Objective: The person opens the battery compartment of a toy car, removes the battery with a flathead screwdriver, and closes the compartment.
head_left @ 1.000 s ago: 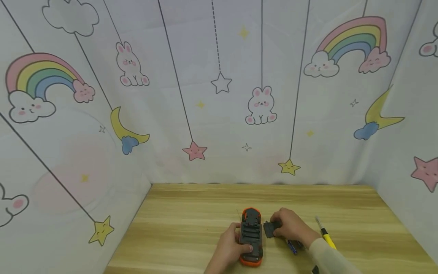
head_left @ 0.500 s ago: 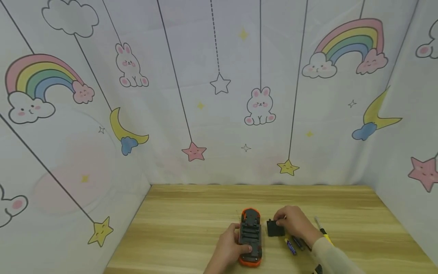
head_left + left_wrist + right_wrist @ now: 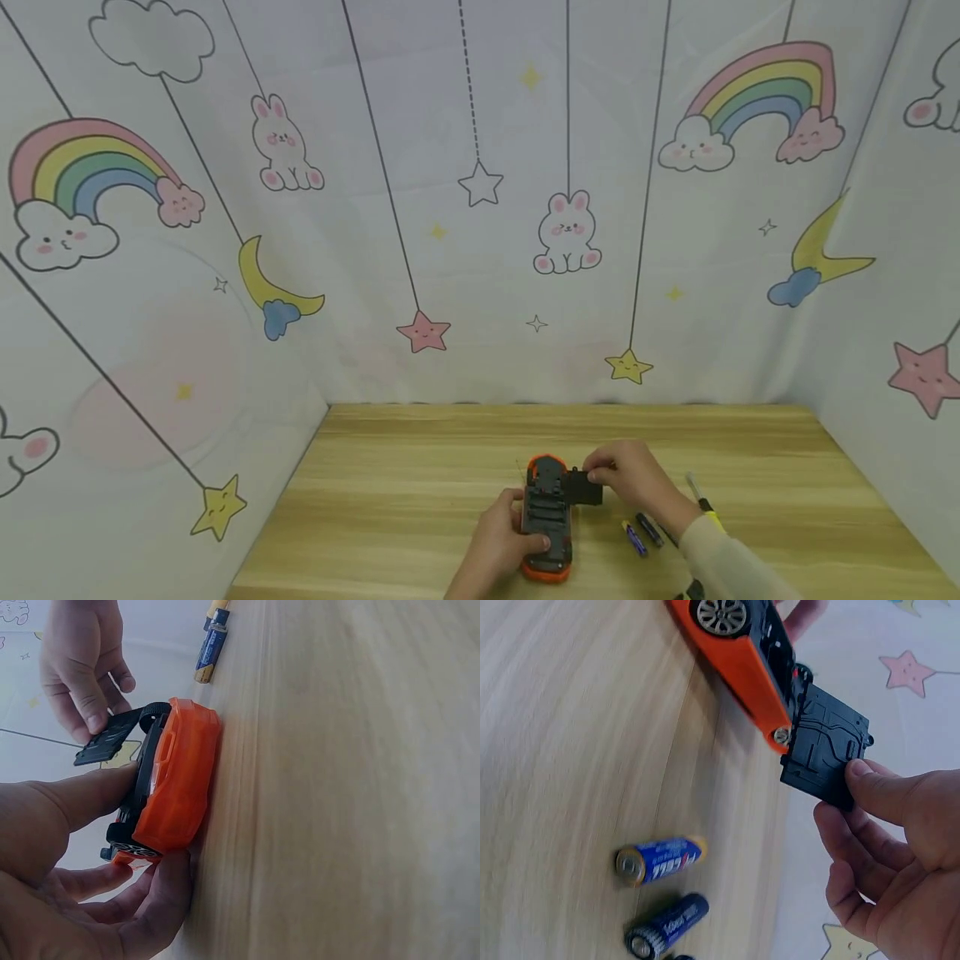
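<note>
An orange toy car [image 3: 548, 533] lies upside down on the table, its black underside up with an open battery compartment [image 3: 548, 506]. My left hand [image 3: 498, 537] grips the car from the left, thumb across the underside; the left wrist view shows its fingers around the orange body [image 3: 180, 780]. Between thumb and fingers, my right hand [image 3: 633, 479] pinches a black battery cover [image 3: 829, 746] by one edge. In the head view the cover overlaps the car's right side beside the compartment; whether they touch I cannot tell.
Right of the car lie a blue-and-gold battery [image 3: 634, 538] and a dark battery [image 3: 648, 530]. A yellow-handled screwdriver [image 3: 705, 505] is farther right, partly behind the right forearm. A black object [image 3: 690, 590] shows at the bottom edge. Printed cloth walls [image 3: 480, 367] border the wooden table.
My right hand has turned the battery cover and carried it left, from beside the car to over its right edge. The left hand keeps its hold on the car.
</note>
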Demonstrator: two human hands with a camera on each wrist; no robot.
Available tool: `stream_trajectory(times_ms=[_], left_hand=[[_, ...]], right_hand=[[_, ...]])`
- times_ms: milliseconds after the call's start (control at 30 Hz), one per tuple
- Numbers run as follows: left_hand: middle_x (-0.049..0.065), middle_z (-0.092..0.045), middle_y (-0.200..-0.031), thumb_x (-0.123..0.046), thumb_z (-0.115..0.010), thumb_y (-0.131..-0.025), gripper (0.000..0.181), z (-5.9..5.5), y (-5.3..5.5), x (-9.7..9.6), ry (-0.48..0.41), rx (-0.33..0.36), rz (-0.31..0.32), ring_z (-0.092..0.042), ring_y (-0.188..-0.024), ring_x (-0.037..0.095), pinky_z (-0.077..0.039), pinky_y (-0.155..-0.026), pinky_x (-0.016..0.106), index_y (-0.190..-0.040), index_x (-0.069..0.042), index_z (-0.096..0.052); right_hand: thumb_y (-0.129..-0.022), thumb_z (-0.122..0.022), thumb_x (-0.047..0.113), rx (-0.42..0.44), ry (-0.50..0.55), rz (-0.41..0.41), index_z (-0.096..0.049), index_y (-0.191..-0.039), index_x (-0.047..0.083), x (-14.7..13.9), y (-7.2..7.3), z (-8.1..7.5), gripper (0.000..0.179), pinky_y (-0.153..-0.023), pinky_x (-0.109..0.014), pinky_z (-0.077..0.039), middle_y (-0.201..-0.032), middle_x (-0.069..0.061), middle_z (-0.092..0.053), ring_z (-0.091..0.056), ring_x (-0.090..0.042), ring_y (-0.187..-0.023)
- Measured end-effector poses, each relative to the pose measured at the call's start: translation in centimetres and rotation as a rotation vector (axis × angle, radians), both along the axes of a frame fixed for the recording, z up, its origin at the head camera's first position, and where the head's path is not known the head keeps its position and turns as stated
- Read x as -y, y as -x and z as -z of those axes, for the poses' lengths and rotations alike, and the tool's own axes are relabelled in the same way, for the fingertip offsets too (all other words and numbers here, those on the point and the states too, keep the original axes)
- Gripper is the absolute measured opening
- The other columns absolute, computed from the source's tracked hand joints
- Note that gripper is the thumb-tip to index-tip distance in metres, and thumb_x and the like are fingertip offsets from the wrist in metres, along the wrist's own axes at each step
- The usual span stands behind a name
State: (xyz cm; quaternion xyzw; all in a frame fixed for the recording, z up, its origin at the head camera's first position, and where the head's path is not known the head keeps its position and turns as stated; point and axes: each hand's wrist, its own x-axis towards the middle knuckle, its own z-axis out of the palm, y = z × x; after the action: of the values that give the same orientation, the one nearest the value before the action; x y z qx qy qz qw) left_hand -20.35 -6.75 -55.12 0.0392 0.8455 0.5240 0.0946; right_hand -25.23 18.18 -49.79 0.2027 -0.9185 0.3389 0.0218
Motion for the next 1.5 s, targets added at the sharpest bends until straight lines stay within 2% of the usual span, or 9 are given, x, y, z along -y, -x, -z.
stream_trajectory(times_ms=[300,500,967,1133,1333,1500], left_hand=[[-0.001,-0.068,-0.083,-0.012,-0.09,-0.076,0.071,0.2,0.1,0.2,0.011,0.0,0.004,-0.063,-0.078,0.014,-0.05,-0.073,0.036,-0.137,-0.007,-0.054],[-0.001,-0.068,-0.082,-0.013,-0.09,-0.076,0.071,0.4,0.1,0.1,0.009,-0.006,-0.002,-0.063,-0.077,0.014,-0.05,-0.072,0.035,-0.137,-0.007,-0.055],[0.0,-0.066,-0.081,-0.013,-0.089,-0.076,0.071,0.3,0.0,0.0,0.01,0.006,0.001,-0.061,-0.075,0.015,-0.048,-0.069,0.033,-0.138,-0.005,-0.054],[-0.001,-0.067,-0.082,-0.014,-0.089,-0.077,0.072,0.2,0.1,0.1,0.012,0.014,0.004,-0.062,-0.076,0.015,-0.049,-0.07,0.034,-0.139,-0.005,-0.053],[-0.001,-0.068,-0.084,-0.013,-0.088,-0.078,0.072,0.1,0.1,0.0,0.005,0.02,0.002,-0.063,-0.077,0.014,-0.05,-0.072,0.034,-0.139,-0.004,-0.052],[0.0,-0.068,-0.085,-0.013,-0.088,-0.078,0.071,0.1,0.1,0.0,-0.001,0.006,0.0,-0.064,-0.077,0.014,-0.051,-0.073,0.035,-0.139,-0.005,-0.053]], right_hand=[[-0.087,-0.079,0.01,0.071,0.033,-0.012,-0.079,-0.092,0.017,2.9,-0.9,0.3,0.008,-0.071,-0.031,-0.055,-0.094,0.004,-0.075,-0.067,-0.014,-0.087],[-0.085,-0.08,0.011,0.056,0.021,-0.034,-0.08,-0.09,0.015,4.3,-1.1,0.8,0.006,-0.072,-0.032,-0.054,-0.09,0.005,-0.072,-0.064,-0.014,-0.087],[-0.086,-0.079,0.008,0.043,-0.023,0.022,-0.079,-0.088,0.015,6.1,-0.9,1.5,0.007,-0.08,-0.044,-0.054,-0.089,0.003,-0.07,-0.062,-0.014,-0.087],[-0.086,-0.08,0.012,0.064,-0.047,0.019,-0.079,-0.09,0.015,6.3,-1.0,1.3,0.005,-0.079,-0.043,-0.053,-0.089,0.003,-0.068,-0.061,-0.014,-0.085],[-0.077,-0.087,0.013,0.103,-0.107,0.023,-0.08,-0.097,0.014,6.7,-1.1,1.0,0.02,-0.08,-0.046,-0.052,-0.091,-0.001,-0.065,-0.059,-0.017,-0.085],[-0.076,-0.089,0.018,0.079,-0.18,0.053,-0.081,-0.098,0.015,6.9,-1.4,0.9,0.023,-0.085,-0.05,-0.054,-0.093,-0.003,-0.066,-0.062,-0.02,-0.089]])
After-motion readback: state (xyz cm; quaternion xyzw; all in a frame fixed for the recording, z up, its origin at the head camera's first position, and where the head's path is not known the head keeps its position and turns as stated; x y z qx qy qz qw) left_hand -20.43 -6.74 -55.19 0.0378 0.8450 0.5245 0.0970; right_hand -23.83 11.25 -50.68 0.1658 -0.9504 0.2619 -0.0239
